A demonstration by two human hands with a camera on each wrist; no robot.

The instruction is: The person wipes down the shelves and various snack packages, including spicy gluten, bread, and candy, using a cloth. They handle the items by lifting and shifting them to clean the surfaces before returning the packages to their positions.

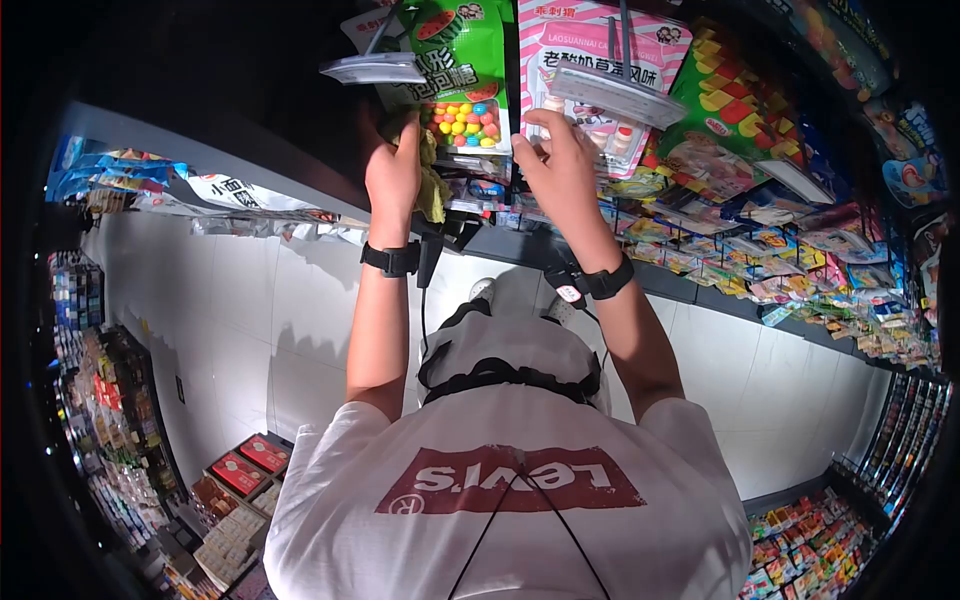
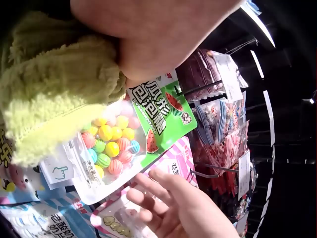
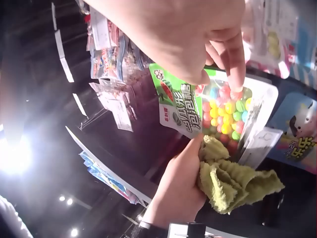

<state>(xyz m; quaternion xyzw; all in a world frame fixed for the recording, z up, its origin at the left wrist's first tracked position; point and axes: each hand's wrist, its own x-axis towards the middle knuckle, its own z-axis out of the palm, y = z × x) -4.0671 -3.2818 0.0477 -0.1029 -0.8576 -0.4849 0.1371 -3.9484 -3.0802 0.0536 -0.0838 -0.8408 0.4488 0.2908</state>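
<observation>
My left hand [image 1: 393,178] grips a fuzzy yellow-green cloth [image 1: 433,190], bunched beside the lower edge of a green watermelon candy bag [image 1: 490,45]. The left wrist view has the cloth [image 2: 59,89] in front of the bag [image 2: 166,114], partly covering its clear window of colourful balls. My right hand [image 1: 562,165] is just right of that bag, by a pink striped bag [image 1: 540,40], its fingers loosely bent and holding nothing. Seen from the right wrist, its fingertips lie over the candy window; whether they touch the bag [image 3: 176,104] I cannot tell.
Clear price-tag holders [image 1: 372,69] jut out on hooks in front of the bags. More packets hang to the right, among them a red-and-green one [image 1: 720,120]. A dark shelf edge [image 1: 690,292] runs below, above a pale tiled floor [image 1: 230,300]. Red boxes [image 1: 238,472] stand at lower left.
</observation>
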